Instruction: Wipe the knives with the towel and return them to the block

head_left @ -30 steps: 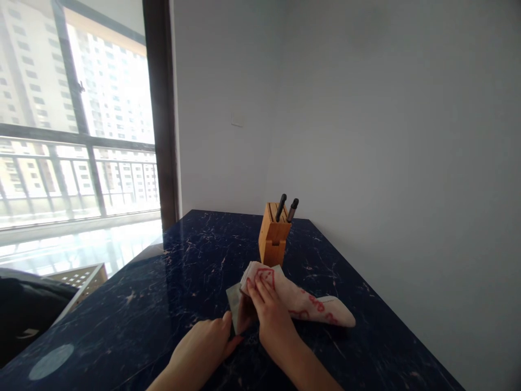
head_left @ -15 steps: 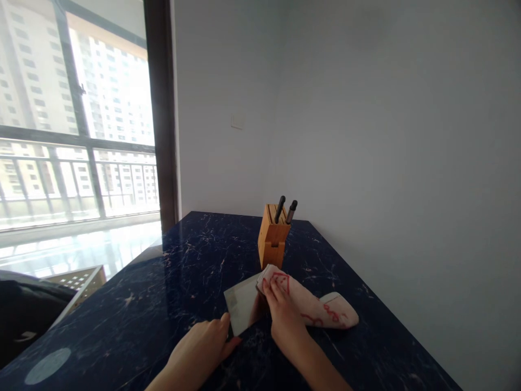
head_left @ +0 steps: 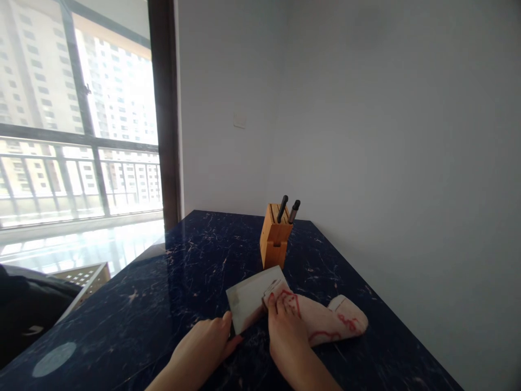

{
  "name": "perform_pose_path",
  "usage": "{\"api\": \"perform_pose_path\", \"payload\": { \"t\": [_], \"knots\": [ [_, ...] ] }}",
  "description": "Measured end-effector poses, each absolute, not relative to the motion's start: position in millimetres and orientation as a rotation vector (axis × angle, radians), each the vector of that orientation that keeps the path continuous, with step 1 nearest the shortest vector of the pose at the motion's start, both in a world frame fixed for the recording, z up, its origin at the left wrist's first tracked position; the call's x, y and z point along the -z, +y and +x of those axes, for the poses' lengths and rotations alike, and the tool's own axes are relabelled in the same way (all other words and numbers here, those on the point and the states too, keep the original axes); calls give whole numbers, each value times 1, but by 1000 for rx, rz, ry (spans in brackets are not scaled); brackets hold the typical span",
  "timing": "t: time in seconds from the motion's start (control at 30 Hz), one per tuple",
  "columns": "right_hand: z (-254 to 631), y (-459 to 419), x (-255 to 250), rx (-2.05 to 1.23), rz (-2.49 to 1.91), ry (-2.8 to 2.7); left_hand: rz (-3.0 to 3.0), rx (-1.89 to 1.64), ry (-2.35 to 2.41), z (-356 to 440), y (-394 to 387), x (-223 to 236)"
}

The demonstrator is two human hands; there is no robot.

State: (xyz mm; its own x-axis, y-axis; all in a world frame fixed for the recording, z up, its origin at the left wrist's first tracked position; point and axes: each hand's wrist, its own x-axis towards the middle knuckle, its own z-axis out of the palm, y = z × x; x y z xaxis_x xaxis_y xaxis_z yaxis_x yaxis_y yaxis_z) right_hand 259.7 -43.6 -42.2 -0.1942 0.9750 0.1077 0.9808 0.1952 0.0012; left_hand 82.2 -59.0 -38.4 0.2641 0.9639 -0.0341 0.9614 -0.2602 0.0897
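A broad, shiny cleaver blade (head_left: 248, 296) tilts over the dark marbled table in front of the knife block. At its lower left corner my left hand (head_left: 207, 339) is closed round the handle, which the fingers mostly hide. My right hand (head_left: 285, 328) grips a folded white cloth with red markings (head_left: 325, 320) and presses it against the blade's lower right part. The cloth's loose end trails to the right. Behind the blade stands a wooden knife block (head_left: 274, 244) holding two black-handled tools (head_left: 282, 209).
The table (head_left: 195, 260) has a dark blue marbled top, with a pale round patch (head_left: 54, 359) at the near left. A pale wall rises along the right. At left are a perforated box (head_left: 83, 277), a dark item (head_left: 32, 309) and a large window.
My right hand has slid the cloth down along the blade toward me, baring more of its upper right corner. The cloth's loose end has shifted right; my left hand keeps its hold.
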Motion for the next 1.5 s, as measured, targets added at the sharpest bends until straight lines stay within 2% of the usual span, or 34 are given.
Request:
{"api": "perform_pose_path", "payload": {
  "t": [0.2, 0.43, 0.67, 0.87, 1.07, 1.27, 1.5],
  "knots": [
    [234, -59, 53, -6, -1499, -2484, 2430, -30, 1832, 82, -60, 36],
    [259, -33, 46, 92, -1621, -2352, 2458, -35, 1833, 83, -59, 37],
    [234, -49, 54, 52, -1231, -2474, 2452, -37, 1797, 83, -60, 34],
    [245, -31, 49, 44, -1426, -2371, 2455, -44, 1822, 85, -62, 32],
    [232, -47, 43, 44, -1173, -2501, 2478, -28, 1793, 84, -62, 34],
    [240, -34, 42, 77, -1423, -2427, 2463, -22, 1815, 85, -61, 33],
    [235, -42, 47, 27, -1233, -2508, 2467, -24, 1811, 84, -61, 34]
  ]
}}
